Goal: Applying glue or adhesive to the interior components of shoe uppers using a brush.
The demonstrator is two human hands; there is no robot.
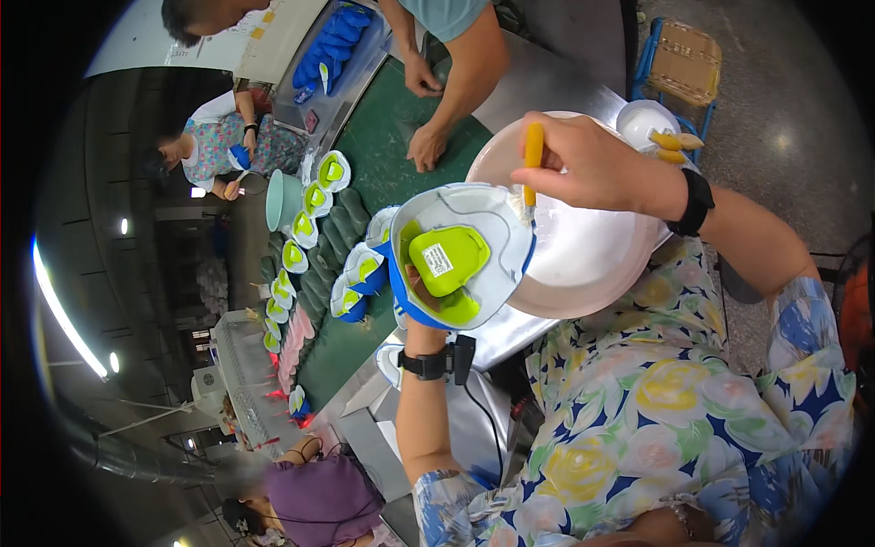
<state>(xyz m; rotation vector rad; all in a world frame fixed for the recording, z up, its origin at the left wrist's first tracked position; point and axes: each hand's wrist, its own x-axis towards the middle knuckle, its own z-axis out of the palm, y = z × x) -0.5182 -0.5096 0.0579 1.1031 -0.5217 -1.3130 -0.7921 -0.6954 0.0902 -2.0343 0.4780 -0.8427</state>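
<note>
A blue shoe upper (497, 251) with a white underside and a lime-green inner piece bearing a white label is held up by my left hand (424, 335). That hand is mostly hidden behind the upper, with some fingers showing through its opening. My right hand (597, 164) is closed around the yellow handle of a brush (533, 150). The brush's pale bristles touch the white edge of the upper. Below the brush and my right hand is a large pale basin (592, 264) whose inside looks white.
Similar uppers (365, 269) stand in rows on the green table (378, 178), beside dark shoe-shaped pieces (342, 223). A co-worker's hands (428, 146) rest across the table. A small white bowl (643, 118) with yellow-handled brushes sits right, near a stool (684, 64). Other people work at left.
</note>
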